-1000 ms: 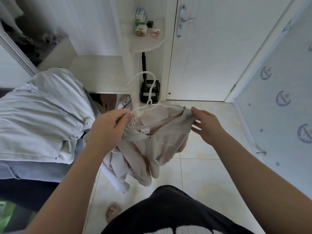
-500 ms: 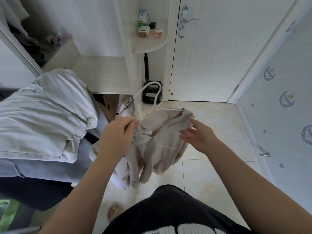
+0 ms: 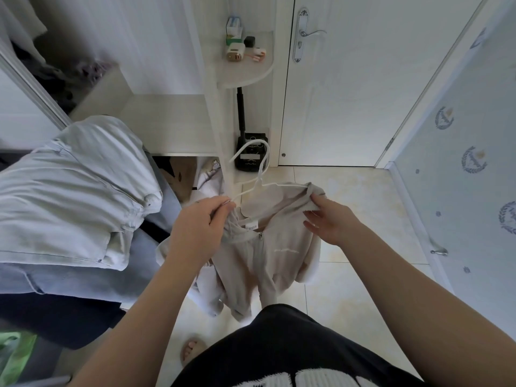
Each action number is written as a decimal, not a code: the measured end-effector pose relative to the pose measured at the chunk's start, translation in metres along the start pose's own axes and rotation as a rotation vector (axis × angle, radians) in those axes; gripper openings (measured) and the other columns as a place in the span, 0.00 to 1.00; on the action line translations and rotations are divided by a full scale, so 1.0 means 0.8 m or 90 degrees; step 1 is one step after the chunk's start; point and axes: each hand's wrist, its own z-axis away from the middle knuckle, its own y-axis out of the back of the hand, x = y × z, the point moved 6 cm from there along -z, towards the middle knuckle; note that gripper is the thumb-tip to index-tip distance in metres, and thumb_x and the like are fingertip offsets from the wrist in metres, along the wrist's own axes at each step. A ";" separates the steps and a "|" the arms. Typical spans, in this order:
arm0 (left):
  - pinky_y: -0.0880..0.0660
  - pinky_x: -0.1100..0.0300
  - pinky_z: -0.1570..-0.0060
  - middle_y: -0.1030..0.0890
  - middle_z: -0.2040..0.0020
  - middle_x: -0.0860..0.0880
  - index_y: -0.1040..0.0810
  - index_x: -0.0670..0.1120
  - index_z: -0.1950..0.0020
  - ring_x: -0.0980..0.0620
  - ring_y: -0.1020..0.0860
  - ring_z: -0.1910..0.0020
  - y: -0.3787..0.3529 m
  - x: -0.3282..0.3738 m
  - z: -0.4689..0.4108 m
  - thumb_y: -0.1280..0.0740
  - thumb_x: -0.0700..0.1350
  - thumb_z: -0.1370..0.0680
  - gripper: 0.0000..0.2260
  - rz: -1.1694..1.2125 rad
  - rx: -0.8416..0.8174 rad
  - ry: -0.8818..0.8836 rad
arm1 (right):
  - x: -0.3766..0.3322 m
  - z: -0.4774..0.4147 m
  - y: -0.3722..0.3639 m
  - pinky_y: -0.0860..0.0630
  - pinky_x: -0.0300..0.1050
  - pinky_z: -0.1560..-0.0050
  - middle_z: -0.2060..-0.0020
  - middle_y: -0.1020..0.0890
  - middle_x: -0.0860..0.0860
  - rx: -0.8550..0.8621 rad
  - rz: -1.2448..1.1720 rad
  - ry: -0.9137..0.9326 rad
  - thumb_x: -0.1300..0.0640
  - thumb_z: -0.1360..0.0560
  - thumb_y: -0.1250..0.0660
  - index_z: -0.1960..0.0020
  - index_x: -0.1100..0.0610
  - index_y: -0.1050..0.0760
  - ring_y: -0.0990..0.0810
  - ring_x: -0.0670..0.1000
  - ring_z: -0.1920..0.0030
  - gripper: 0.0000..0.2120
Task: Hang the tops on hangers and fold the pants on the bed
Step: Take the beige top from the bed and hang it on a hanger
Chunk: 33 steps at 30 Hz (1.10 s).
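Observation:
A beige zip-up top (image 3: 275, 247) hangs in front of me on a white hanger (image 3: 258, 171), whose hook points up and away. My left hand (image 3: 199, 222) pinches the collar and the hanger's left arm together. On the right shoulder of the top, my right hand (image 3: 329, 219) pinches the fabric where the hanger's right end sits inside it. Pale denim pants (image 3: 75, 191) lie in a heap on the bed (image 3: 50, 308) at my left.
A white wardrobe shelf (image 3: 167, 121) and a rounded corner shelf (image 3: 245, 71) with small items stand ahead. A black device (image 3: 251, 155) on a pole sits on the floor by the white door (image 3: 349, 79). Tiled floor (image 3: 363, 208) lies to the right.
The top and hanger have risen a little and spread wider. My right hand moved from below the right shoulder back up onto it and took hold of the fabric.

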 end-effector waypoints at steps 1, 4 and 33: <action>0.38 0.61 0.65 0.28 0.73 0.59 0.24 0.52 0.60 0.59 0.31 0.70 0.001 -0.001 0.000 0.33 0.45 0.17 0.11 0.005 0.005 -0.001 | 0.002 0.001 0.001 0.21 0.50 0.50 0.55 0.17 0.53 0.003 0.002 -0.007 0.57 0.23 0.28 0.45 0.57 0.21 0.16 0.50 0.58 0.09; 0.36 0.63 0.66 0.29 0.73 0.58 0.20 0.49 0.58 0.59 0.29 0.69 0.004 -0.005 0.002 0.33 0.46 0.17 0.10 -0.016 0.035 -0.002 | 0.001 0.003 0.010 0.20 0.52 0.47 0.60 0.19 0.54 0.029 0.056 0.005 0.63 0.23 0.31 0.51 0.59 0.22 0.16 0.52 0.61 0.02; 0.25 0.49 0.52 0.20 0.61 0.53 0.15 0.44 0.49 0.49 0.23 0.59 0.026 0.023 -0.005 0.32 0.42 0.18 0.06 -0.002 0.010 -0.144 | -0.076 0.164 -0.108 0.28 0.36 0.57 0.58 0.16 0.43 -0.283 0.848 0.484 0.42 0.21 0.35 0.49 0.51 0.19 0.19 0.41 0.59 0.13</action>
